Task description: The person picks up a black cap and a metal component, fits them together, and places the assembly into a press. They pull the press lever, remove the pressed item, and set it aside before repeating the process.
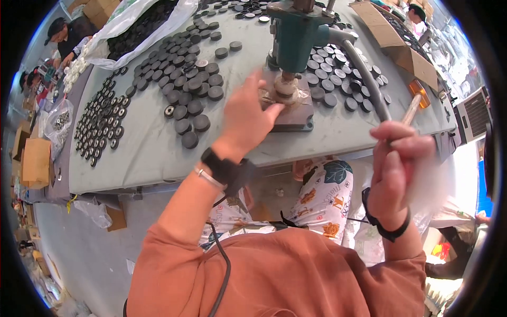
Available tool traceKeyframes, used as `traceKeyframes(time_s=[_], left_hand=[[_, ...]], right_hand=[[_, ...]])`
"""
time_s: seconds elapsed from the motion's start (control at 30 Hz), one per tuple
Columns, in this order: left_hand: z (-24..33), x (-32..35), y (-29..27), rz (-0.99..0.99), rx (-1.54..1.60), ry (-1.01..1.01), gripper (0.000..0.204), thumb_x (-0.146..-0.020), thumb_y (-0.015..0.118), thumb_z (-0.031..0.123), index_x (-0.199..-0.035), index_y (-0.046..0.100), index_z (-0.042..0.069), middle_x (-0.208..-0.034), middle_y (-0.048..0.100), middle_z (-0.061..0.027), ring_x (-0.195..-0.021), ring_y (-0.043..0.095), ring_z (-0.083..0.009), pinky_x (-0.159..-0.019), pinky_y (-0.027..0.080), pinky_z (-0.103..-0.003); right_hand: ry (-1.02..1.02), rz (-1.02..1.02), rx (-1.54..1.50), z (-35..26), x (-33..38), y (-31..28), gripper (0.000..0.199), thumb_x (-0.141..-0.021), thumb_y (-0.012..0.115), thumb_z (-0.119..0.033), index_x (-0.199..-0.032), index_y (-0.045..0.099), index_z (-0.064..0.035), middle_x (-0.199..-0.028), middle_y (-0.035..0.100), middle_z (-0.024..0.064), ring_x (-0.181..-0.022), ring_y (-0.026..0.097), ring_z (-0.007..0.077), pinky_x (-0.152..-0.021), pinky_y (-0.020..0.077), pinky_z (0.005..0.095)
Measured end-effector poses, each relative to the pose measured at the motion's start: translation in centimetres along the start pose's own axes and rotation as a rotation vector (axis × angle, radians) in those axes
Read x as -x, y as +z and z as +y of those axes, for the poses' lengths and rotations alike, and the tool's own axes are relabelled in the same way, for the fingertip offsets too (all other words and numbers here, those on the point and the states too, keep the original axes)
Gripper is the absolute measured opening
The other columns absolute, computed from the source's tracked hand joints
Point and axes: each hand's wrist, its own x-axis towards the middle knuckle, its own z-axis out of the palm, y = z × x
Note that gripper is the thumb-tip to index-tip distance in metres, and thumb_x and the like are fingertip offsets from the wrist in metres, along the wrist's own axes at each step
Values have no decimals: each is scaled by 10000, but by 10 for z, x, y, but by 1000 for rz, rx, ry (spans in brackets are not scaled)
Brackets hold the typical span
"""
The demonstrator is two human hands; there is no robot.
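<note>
A green hand press [298,45] stands on the table, its ram lowered onto a round metal die [285,91] over a square base plate [290,120]. My right hand [393,164] is closed round the end of the press lever [367,76], which slants down to the right. Beside the die is my left hand [245,113], thumb and fingers apart; its fingertips are slightly blurred. Whatever lies inside the die is hidden. To the left spread many round black caps [185,84], and more grey-black caps [330,76] lie right of the press.
Small black rings with metal centres [100,129] cover the table's left side. A white plastic bag [100,53] of black parts stands behind. At right lie an orange-headed mallet [417,95] and an open cardboard box [388,39]. Other people [68,39] sit at the far left.
</note>
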Motion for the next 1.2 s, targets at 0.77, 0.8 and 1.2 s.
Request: traceKeyframes(time_s=[0.77, 0.8, 1.2], left_hand=[[5, 1, 1, -94, 184, 4, 520, -742, 718, 124, -1165, 465, -44, -931, 638, -168, -690, 630, -235, -639, 507, -312], [7, -2, 6, -99, 185, 6, 520, -742, 718, 124, -1165, 465, -44, -931, 638, -168, -690, 630, -235, -639, 507, -312], [2, -18, 34, 12, 276, -121, 724, -640, 827, 177, -1207, 441, -55, -873, 657, -107, -705, 615, -161, -658, 509, -273]], right_hand=[[173, 91, 64, -27, -142, -14, 303, -934, 398, -267, -860, 563, -23, -673, 563, 28, -330, 240, 39, -367, 183, 201], [158, 78, 106, -26, -141, -16, 303, -934, 399, -266, -861, 564, -23, -672, 563, 28, -331, 241, 39, -366, 183, 201], [-26, -110, 577, -34, -115, -23, 296, -937, 405, -258, -864, 573, -26, -658, 560, 30, -335, 250, 40, -365, 183, 201]])
